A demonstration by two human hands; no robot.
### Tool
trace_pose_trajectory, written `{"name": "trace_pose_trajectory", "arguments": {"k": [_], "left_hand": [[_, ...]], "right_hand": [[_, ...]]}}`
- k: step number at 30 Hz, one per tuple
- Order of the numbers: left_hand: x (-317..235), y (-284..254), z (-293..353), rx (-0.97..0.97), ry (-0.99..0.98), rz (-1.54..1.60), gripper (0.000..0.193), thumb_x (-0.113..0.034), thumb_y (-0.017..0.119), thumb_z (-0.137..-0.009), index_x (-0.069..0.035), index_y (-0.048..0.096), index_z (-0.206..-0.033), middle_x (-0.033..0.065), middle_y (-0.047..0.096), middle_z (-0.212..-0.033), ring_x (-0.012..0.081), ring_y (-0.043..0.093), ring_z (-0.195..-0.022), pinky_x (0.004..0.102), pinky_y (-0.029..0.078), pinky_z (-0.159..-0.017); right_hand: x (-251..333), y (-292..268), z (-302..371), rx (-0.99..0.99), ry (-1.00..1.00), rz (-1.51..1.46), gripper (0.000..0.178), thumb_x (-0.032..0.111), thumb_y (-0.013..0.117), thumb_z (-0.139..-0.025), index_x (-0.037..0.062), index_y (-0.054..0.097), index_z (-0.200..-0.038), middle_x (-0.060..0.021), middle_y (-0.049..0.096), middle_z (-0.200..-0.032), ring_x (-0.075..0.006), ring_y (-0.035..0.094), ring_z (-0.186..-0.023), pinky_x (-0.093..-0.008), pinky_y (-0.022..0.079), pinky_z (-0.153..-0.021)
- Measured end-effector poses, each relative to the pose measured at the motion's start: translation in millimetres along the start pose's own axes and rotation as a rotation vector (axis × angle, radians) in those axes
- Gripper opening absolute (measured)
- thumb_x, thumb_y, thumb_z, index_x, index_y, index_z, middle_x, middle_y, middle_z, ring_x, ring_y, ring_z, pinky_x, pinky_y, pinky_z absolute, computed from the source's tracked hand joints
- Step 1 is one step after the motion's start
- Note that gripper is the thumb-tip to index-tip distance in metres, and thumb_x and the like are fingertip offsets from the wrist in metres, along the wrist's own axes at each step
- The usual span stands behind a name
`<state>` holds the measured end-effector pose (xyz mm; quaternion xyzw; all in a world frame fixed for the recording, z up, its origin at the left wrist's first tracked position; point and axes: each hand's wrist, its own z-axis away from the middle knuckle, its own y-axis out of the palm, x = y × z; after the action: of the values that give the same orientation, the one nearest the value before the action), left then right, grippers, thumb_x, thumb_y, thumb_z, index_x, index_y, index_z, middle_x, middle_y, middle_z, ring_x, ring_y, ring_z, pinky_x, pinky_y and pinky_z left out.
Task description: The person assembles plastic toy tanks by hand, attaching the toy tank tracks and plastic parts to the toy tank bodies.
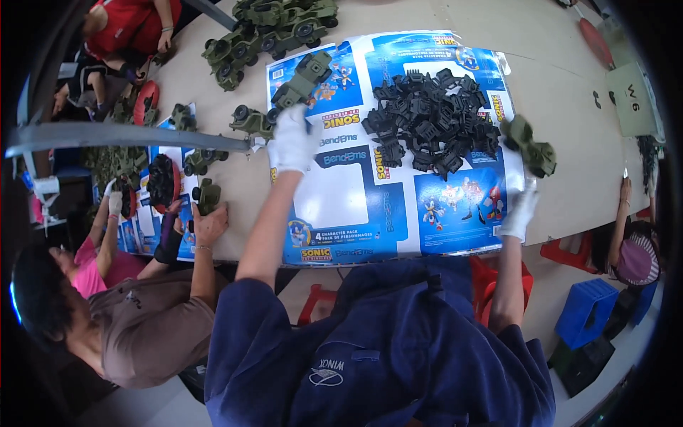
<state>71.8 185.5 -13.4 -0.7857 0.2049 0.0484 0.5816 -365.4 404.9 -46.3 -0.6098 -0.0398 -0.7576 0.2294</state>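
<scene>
My left hand (293, 141), in a white glove, reaches over the left part of a printed blue-and-white sheet (395, 213). Its fingers close at the near end of an olive-green toy jeep (306, 78); the fingertips are partly hidden. Another green toy jeep (250, 121) sits just left of that hand. My right hand (520, 212), also white-gloved, is at the sheet's right edge with fingers stretched out. Just beyond its fingertips stands a green toy jeep (530, 147). Between my hands, farther back, a heap of black plastic toy parts (430, 121) lies on the sheet.
More green toy jeeps (277, 28) are piled at the back left. A grey metal bar (128, 140) crosses the left side. Co-workers sit along the left, one in a brown shirt (153, 334) close by. A pale bin (635, 99) and another person (634, 256) are at the right.
</scene>
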Motion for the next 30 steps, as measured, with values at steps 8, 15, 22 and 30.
{"name": "trace_pose_trajectory", "arguments": {"k": [8,15,22,30], "left_hand": [[19.8,44.0,-124.4,0.379,-0.188,-0.426,0.092,-0.044,0.089,-0.054,-0.005,0.052,-0.128,0.0201,0.062,-0.123,0.0347,0.061,-0.116,0.0408,0.049,-0.096],[23.5,26.2,-106.5,0.547,-0.366,0.529,0.045,-0.021,0.074,-0.084,-0.003,0.062,-0.124,0.0128,0.07,-0.111,0.0249,0.07,-0.095,0.0366,0.055,-0.084],[-65.8,-11.1,66.2,0.686,-0.766,1.72,0.046,-0.022,0.061,-0.097,-0.004,0.049,-0.138,0.0093,0.06,-0.131,0.0234,0.056,-0.122,0.0407,0.044,-0.105],[-124.5,34.1,200.6,0.299,-1.288,1.798,0.059,-0.046,0.068,-0.09,-0.007,0.054,-0.132,0.0116,0.061,-0.127,0.0293,0.06,-0.117,0.048,0.047,-0.103]], "right_hand": [[-28.0,18.9,47.8,0.193,-0.785,0.965,0.057,0.028,0.064,-0.086,-0.0003,0.049,-0.134,-0.0199,0.051,-0.138,-0.0388,0.045,-0.129,-0.0483,0.036,-0.106],[-36.0,18.6,41.5,0.128,-0.811,0.971,0.055,0.03,0.064,-0.085,0.0032,0.051,-0.132,-0.0171,0.052,-0.138,-0.0374,0.046,-0.128,-0.0482,0.036,-0.105],[-36.9,14.4,34.2,0.131,-0.83,0.927,0.052,0.032,0.064,-0.085,0.0043,0.055,-0.128,-0.0152,0.054,-0.136,-0.0345,0.047,-0.127,-0.0473,0.038,-0.102],[-30.0,12.9,9.9,0.301,-0.09,0.057,0.043,0.013,0.063,-0.091,-0.0021,0.058,-0.131,-0.0172,0.064,-0.114,-0.0188,0.064,-0.082,-0.032,0.055,-0.079]]}}
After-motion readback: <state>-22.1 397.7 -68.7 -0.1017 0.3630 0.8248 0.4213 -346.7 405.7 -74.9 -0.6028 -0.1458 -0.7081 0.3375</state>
